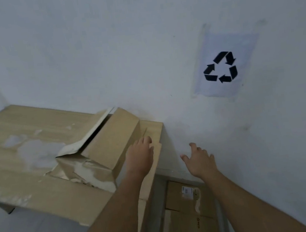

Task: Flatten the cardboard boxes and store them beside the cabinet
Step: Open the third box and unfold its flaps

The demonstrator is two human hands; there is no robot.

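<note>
A crumpled, half-collapsed cardboard box lies on top of the light wooden cabinet against the white wall. My left hand rests palm down on the box's right flap near the cabinet's right edge, fingers apart. My right hand hovers open in the air to the right of the cabinet, close to the wall, holding nothing. Flattened cardboard with a white label stands in the gap beside the cabinet, below my right hand.
A paper sheet with a black recycling symbol is stuck on the wall above the gap. The cabinet top has worn white patches. Pale floor shows at the lower left.
</note>
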